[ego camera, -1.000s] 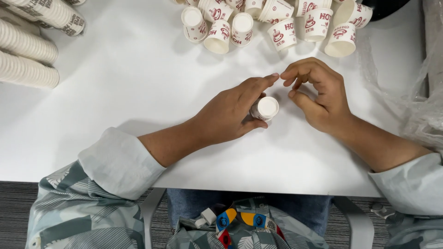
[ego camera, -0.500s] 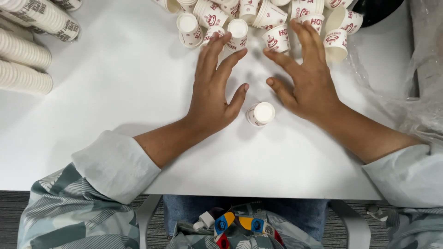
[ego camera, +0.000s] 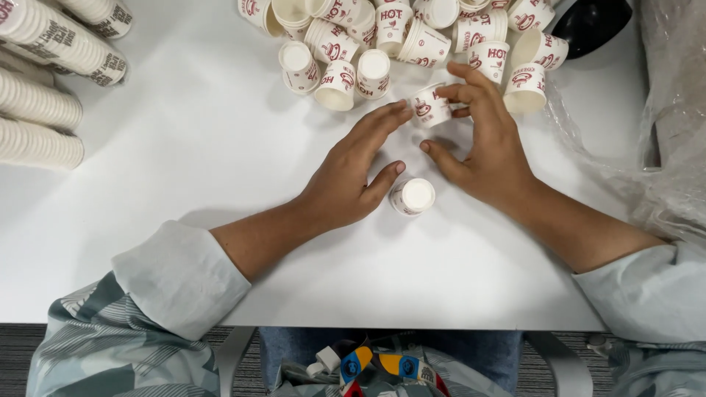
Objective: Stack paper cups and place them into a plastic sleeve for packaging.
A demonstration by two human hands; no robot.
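A small white paper cup with red print (ego camera: 426, 107) lies on its side at the near edge of a pile of like cups (ego camera: 346, 44). My right hand (ego camera: 494, 151) has its fingers curled over that cup's right end, thumb stretched out below it. My left hand (ego camera: 346, 180) lies flat and spread on the white table (ego camera: 184, 162), its fingertips touching the cup's left end. Between my two thumbs stands another paper cup (ego camera: 413, 196), upside down, touched by neither hand.
Long nested stacks of paper cups (ego camera: 44, 95) lie at the far left. A black rounded object (ego camera: 592, 22) sits at the back right, beside crumpled clear plastic wrap (ego camera: 662, 125) along the right edge. The table's front edge runs just above my lap.
Both hands let go of the small cup they held together; it now stands alone. They reached toward the pile, then drew in around one cup at its near edge.
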